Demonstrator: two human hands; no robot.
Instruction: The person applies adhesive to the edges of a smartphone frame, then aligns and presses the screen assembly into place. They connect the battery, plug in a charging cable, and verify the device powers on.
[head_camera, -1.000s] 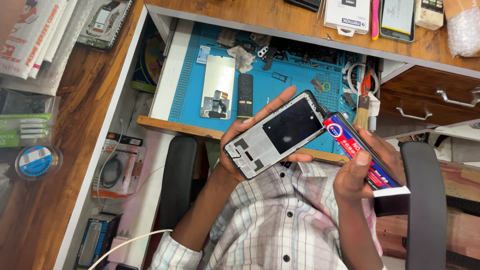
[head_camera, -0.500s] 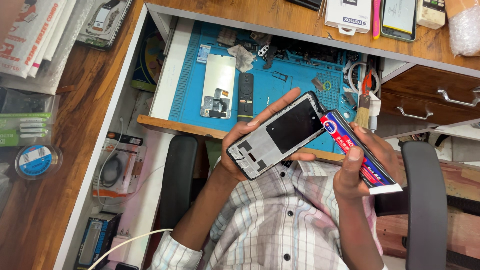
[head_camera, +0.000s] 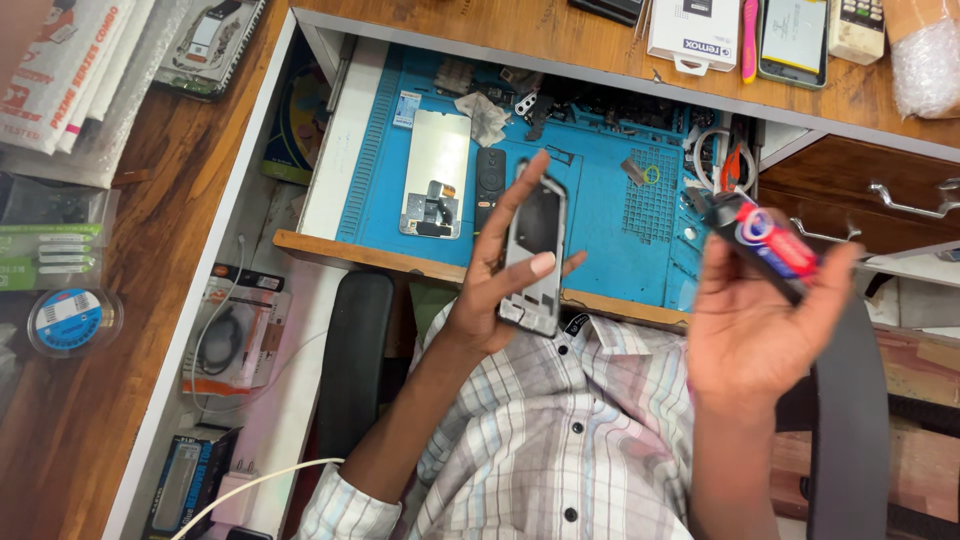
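Left hand (head_camera: 500, 290): fingers closed around an opened grey smartphone frame with a dark inner panel (head_camera: 535, 255), held upright on edge above the front lip of the blue silicone work mat (head_camera: 610, 215). Right hand (head_camera: 755, 330): fingers curled on a dark adhesive tube with red-and-blue label (head_camera: 765, 240), tilted, raised near the wooden drawer with metal handle (head_camera: 880, 190). On the mat behind the frame: a detached silver phone back panel (head_camera: 435, 175) and a small black remote (head_camera: 489, 187), side by side.
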